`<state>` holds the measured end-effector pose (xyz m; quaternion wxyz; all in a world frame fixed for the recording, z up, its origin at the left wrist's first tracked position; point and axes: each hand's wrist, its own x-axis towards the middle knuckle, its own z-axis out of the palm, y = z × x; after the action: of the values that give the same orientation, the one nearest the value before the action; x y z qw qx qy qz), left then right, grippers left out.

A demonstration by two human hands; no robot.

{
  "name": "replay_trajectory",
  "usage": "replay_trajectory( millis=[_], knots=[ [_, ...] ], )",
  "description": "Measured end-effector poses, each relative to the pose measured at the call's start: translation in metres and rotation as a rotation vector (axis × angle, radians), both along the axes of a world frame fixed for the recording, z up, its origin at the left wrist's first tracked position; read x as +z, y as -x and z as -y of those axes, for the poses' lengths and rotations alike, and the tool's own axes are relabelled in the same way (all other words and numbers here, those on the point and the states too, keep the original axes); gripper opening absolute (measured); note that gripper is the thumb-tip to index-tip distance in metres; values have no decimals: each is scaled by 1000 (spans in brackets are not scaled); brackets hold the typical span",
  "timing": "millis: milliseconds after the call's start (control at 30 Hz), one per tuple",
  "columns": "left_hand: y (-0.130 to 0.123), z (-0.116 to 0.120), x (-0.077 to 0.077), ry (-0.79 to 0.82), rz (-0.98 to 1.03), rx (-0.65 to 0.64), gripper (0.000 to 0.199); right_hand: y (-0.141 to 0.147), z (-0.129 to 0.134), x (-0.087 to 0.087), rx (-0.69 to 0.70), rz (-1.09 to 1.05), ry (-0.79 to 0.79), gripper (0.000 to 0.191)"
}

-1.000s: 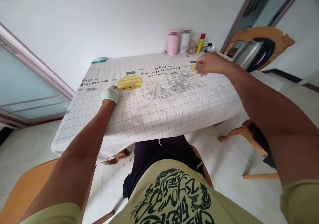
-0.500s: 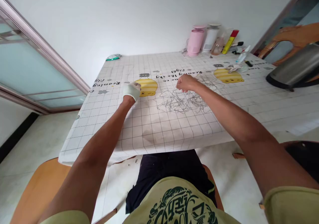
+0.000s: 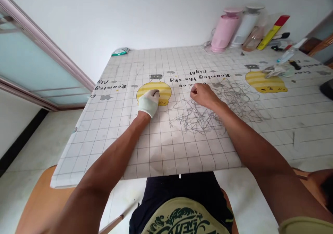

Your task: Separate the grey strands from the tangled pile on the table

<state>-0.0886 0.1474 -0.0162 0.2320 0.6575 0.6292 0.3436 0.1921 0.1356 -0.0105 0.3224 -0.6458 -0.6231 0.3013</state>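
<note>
My left hand (image 3: 148, 103), in a white glove, rests closed on the edge of a yellow striped cartoon print (image 3: 163, 93) on a grid-printed tablecloth (image 3: 166, 157). My bare right hand (image 3: 204, 95) hangs just over the far edge of a loose tangle of thin dark strands (image 3: 208, 117), its fingers curled together. Any single strand in those fingers is too fine to make out. A crumpled tissue (image 3: 275, 70) lies on a second yellow print (image 3: 265, 82) at the far right.
Along the table's far edge stand a pink bottle (image 3: 225, 29), a white bottle (image 3: 246, 25), a clear bottle (image 3: 253, 39), and a yellow-and-red tube (image 3: 269, 32). A green-and-white roll (image 3: 120, 51) sits at the far left corner. A frosted glass door (image 3: 39, 77) stands left.
My right hand has moved from the far yellow print toward me and leftward, to the tangle. My left hand stays on its print. The head view has swung, shifting the table rightward.
</note>
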Motion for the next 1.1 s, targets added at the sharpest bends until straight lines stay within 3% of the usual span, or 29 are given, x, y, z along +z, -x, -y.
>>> replay_trajectory(
  millis=[133,233,333,433,600,700,900,967,1100],
  knots=[
    [-19,12,17,134,176,38,34,-3,12,17,36,266,-254,14],
    [-31,28,31,199,275,0,32,7,20,22,28,227,-326,10],
    [-38,41,37,275,326,-47,46,23,30,22,85,106,-366,6],
    [-37,44,34,281,416,-48,53,38,40,21,152,-82,-276,7],
    [-23,41,26,196,608,-32,28,48,48,25,273,-389,-88,28],
    [-16,42,26,174,696,-42,24,48,47,28,353,-613,-31,39],
    [-17,46,31,148,772,-16,24,44,41,30,320,-823,41,64],
    [-18,46,31,146,781,-20,23,43,40,30,357,-831,46,58],
    [-17,46,29,98,838,-35,24,43,42,25,423,-773,23,30]
  ],
)
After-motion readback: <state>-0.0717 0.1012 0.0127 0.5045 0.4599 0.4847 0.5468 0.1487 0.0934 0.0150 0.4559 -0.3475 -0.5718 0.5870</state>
